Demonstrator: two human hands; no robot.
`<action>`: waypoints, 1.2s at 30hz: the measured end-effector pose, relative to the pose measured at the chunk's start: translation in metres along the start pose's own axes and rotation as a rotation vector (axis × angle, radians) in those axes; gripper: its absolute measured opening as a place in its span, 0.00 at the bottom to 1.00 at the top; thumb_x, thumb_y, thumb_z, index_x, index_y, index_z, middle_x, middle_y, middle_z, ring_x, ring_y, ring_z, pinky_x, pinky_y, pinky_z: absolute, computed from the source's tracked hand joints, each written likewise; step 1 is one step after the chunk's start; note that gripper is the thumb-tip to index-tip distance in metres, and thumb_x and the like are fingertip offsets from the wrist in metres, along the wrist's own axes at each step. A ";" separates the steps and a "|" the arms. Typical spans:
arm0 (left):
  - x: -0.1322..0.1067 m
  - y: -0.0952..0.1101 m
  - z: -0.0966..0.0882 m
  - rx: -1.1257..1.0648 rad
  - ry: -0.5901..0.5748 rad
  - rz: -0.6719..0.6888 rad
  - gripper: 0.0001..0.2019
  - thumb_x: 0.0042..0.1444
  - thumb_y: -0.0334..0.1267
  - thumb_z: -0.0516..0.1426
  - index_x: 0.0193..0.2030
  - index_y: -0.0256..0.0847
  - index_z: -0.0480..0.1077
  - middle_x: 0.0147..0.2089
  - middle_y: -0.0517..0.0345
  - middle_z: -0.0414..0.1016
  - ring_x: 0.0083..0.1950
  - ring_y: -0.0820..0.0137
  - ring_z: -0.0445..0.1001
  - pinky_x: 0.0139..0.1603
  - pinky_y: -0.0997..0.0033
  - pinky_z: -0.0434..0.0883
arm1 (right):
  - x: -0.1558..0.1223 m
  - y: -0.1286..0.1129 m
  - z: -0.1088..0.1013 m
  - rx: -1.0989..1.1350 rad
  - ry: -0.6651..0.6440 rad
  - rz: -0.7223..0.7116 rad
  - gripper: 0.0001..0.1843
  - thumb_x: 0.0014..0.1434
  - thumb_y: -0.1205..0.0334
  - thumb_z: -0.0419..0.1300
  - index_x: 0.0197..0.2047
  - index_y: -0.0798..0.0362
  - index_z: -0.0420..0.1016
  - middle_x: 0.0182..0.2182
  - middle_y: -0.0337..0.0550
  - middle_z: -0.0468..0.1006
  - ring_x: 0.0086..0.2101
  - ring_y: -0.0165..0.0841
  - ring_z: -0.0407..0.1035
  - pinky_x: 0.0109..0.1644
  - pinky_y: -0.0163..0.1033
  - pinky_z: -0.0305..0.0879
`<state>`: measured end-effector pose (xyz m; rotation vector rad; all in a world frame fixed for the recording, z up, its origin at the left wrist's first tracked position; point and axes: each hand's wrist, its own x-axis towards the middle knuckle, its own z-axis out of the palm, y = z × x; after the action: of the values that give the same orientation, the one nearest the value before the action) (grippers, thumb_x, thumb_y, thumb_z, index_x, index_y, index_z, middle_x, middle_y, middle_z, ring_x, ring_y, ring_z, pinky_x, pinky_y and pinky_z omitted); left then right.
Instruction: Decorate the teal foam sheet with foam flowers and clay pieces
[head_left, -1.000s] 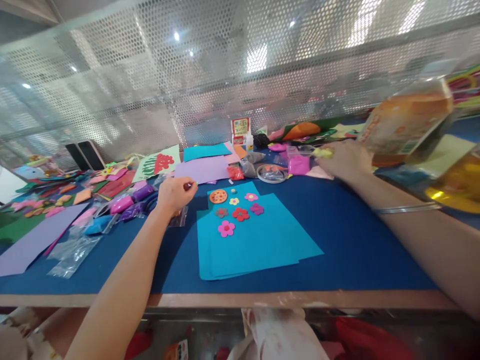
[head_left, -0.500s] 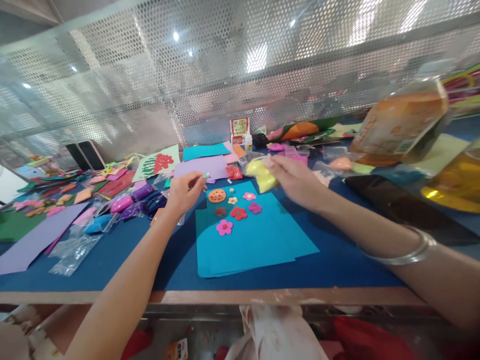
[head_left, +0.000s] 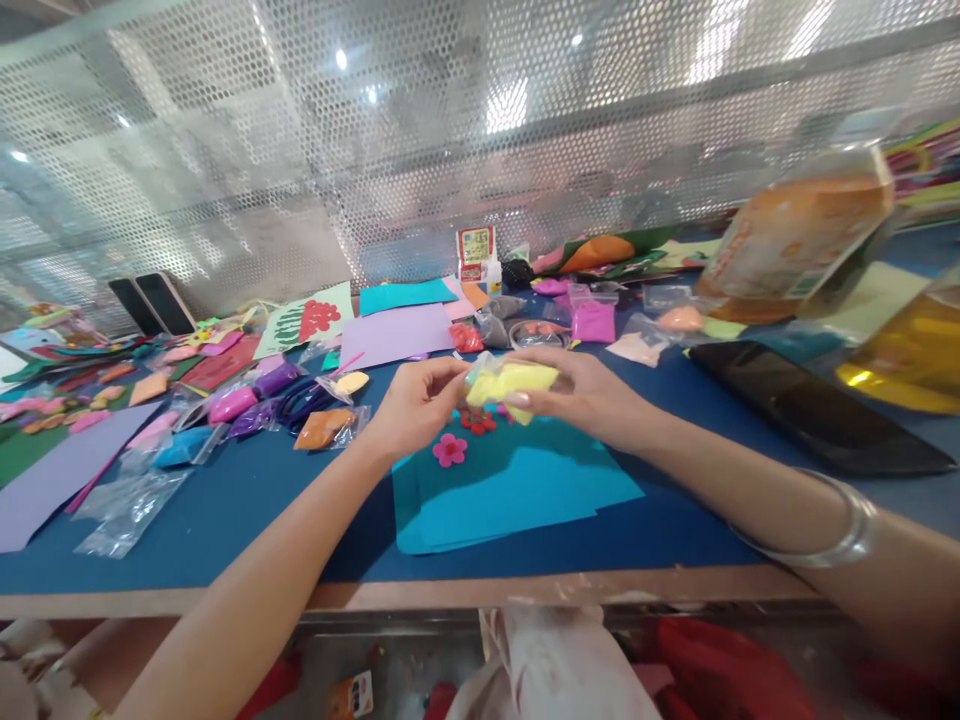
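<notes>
A small clear bag of yellow clay (head_left: 510,383) is held between both my hands above a stack of teal foam sheets (head_left: 517,490). My right hand (head_left: 581,392) grips the bag from the right, fingers closed round it. Closed in a pinch, my left hand (head_left: 415,405) holds the bag's left end. On the teal sheets lie a pink flower (head_left: 449,450) and a red flower (head_left: 475,424), partly hidden by my hands. A metal bangle (head_left: 832,525) sits on my right wrist.
The blue table (head_left: 247,510) carries bags of clay in orange (head_left: 324,427), purple and pink (head_left: 594,322), lilac sheets (head_left: 395,333), a black tablet (head_left: 810,405), a glue bottle (head_left: 497,278) and a tilted orange packet (head_left: 795,240). A perforated metal screen stands behind.
My right hand reached to the far right, took the yellow clay bag and brought it over the teal sheets. My left hand moved right and pinched the bag's end.
</notes>
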<state>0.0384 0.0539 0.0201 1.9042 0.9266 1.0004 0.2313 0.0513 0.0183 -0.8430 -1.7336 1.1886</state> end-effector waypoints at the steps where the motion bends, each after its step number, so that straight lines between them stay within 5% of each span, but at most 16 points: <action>1: 0.000 -0.001 0.000 0.037 0.026 0.021 0.17 0.54 0.48 0.53 0.37 0.34 0.72 0.26 0.57 0.72 0.22 0.76 0.68 0.22 0.78 0.66 | 0.000 0.000 0.001 0.023 -0.042 0.039 0.19 0.44 0.50 0.65 0.34 0.55 0.73 0.28 0.42 0.76 0.27 0.31 0.71 0.29 0.35 0.68; 8: -0.005 0.002 -0.001 0.281 0.172 0.263 0.08 0.56 0.38 0.54 0.41 0.38 0.66 0.29 0.59 0.71 0.29 0.76 0.70 0.32 0.77 0.69 | 0.000 0.002 -0.001 0.115 -0.034 0.070 0.13 0.42 0.57 0.67 0.28 0.56 0.73 0.21 0.39 0.76 0.22 0.29 0.71 0.27 0.34 0.69; 12: -0.010 0.010 -0.005 0.363 0.128 0.452 0.05 0.53 0.35 0.56 0.37 0.37 0.67 0.39 0.54 0.68 0.32 0.77 0.69 0.33 0.76 0.69 | -0.002 0.007 -0.006 0.168 -0.088 0.083 0.13 0.44 0.57 0.66 0.29 0.57 0.74 0.23 0.41 0.77 0.21 0.29 0.71 0.27 0.35 0.69; 21: -0.012 0.008 -0.005 0.773 -0.059 0.404 0.16 0.60 0.38 0.49 0.54 0.39 0.62 0.45 0.51 0.66 0.36 0.73 0.69 0.37 0.72 0.69 | -0.002 0.010 -0.004 0.320 -0.066 0.121 0.15 0.43 0.57 0.67 0.34 0.57 0.75 0.28 0.44 0.78 0.28 0.34 0.74 0.31 0.37 0.72; 27: -0.013 0.008 0.010 0.988 -0.104 0.377 0.16 0.62 0.39 0.45 0.54 0.35 0.57 0.42 0.49 0.67 0.37 0.69 0.70 0.35 0.70 0.70 | -0.003 0.007 -0.001 0.320 -0.088 0.140 0.17 0.41 0.55 0.68 0.32 0.58 0.75 0.26 0.43 0.77 0.28 0.32 0.73 0.31 0.37 0.72; 32: -0.009 0.003 0.020 1.131 0.055 0.524 0.14 0.61 0.39 0.45 0.49 0.33 0.60 0.37 0.50 0.69 0.32 0.71 0.70 0.27 0.74 0.67 | -0.004 0.003 0.003 0.221 0.027 0.117 0.19 0.33 0.56 0.71 0.26 0.58 0.72 0.22 0.38 0.75 0.24 0.28 0.70 0.28 0.34 0.70; 36: -0.006 0.003 0.021 1.121 0.138 0.640 0.10 0.60 0.35 0.45 0.44 0.34 0.63 0.33 0.52 0.70 0.31 0.70 0.71 0.26 0.75 0.65 | -0.003 0.004 0.003 0.251 0.018 0.112 0.19 0.40 0.51 0.67 0.28 0.59 0.74 0.23 0.43 0.77 0.23 0.28 0.70 0.27 0.33 0.69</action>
<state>0.0550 0.0414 0.0122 3.2498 1.0949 1.0571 0.2302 0.0491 0.0132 -0.8029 -1.4997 1.4339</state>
